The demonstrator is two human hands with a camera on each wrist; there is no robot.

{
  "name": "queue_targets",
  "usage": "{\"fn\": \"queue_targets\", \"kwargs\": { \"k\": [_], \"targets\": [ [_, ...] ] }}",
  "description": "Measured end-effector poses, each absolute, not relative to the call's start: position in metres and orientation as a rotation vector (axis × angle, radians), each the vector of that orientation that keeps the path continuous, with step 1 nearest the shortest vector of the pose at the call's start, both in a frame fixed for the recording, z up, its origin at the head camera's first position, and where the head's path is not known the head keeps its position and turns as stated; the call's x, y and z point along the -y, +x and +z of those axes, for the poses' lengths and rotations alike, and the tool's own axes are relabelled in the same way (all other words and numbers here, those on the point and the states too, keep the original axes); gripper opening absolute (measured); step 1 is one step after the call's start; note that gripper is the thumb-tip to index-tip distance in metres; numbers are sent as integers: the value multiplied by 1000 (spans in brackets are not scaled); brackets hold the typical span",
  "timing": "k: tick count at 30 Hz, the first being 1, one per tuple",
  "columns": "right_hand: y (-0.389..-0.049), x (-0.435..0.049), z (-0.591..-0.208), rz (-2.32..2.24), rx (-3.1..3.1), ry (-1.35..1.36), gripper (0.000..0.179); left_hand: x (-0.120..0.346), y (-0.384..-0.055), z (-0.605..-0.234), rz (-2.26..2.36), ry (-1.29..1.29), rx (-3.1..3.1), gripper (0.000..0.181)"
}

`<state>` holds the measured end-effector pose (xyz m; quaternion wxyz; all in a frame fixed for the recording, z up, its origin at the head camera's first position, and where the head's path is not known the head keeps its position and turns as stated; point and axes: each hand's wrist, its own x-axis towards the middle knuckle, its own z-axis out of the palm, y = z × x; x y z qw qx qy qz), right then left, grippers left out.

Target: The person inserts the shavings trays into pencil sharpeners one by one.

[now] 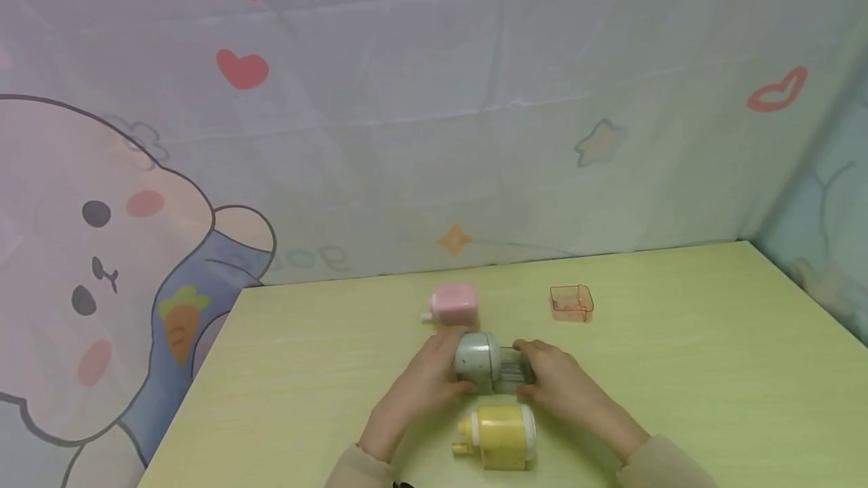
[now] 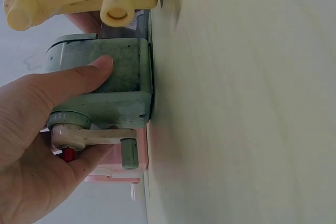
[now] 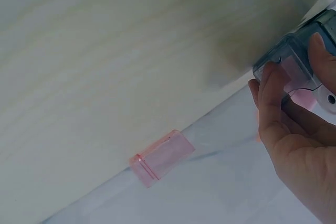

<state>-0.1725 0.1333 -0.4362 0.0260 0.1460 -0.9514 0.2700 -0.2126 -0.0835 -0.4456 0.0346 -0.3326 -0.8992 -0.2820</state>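
A grey-green hand-crank pencil sharpener (image 1: 477, 360) lies on the table between my two hands. My left hand (image 1: 427, 375) grips its crank end, the thumb (image 2: 100, 72) pressed on the green body. The crank (image 2: 100, 137) and a red tip show beside the fingers in the left wrist view. At the other end a clear shavings drawer (image 1: 511, 371) sticks out from the body. My right hand (image 1: 563, 386) holds this drawer (image 3: 291, 56) between thumb and fingers.
Nearest me is a yellow crank sharpener (image 1: 502, 435), close by both wrists. A pink sharpener (image 1: 456, 303) stands just behind the green one. Farther back on the right of it lies a clear pink drawer (image 1: 572, 306). A printed cloth (image 1: 420, 134) hangs behind the table (image 1: 678, 367).
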Motion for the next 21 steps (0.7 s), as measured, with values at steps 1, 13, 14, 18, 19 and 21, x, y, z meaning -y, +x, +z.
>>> {"fn": "queue_targets", "kwargs": {
  "k": [1,13,14,18,19,21],
  "targets": [
    [-173,-133,-437,840,2938,455,62,83,-213,-446,-867,-1022,2765,74],
    [-178,-129,-440,907,2908,485,59,83,-211,-445,-859,-995,2799,73],
    [-178,-129,-440,912,2907,487,59,83,-210,-444,-854,-990,2804,74],
    [-177,-128,-438,929,2905,493,59,83,-208,-442,-841,-983,2813,75],
    [-178,-127,-437,933,2905,497,59,82,-208,-442,-835,-984,2810,75],
    [-178,-127,-437,943,2909,505,58,82,-208,-442,-834,-986,2809,75]
  ]
}}
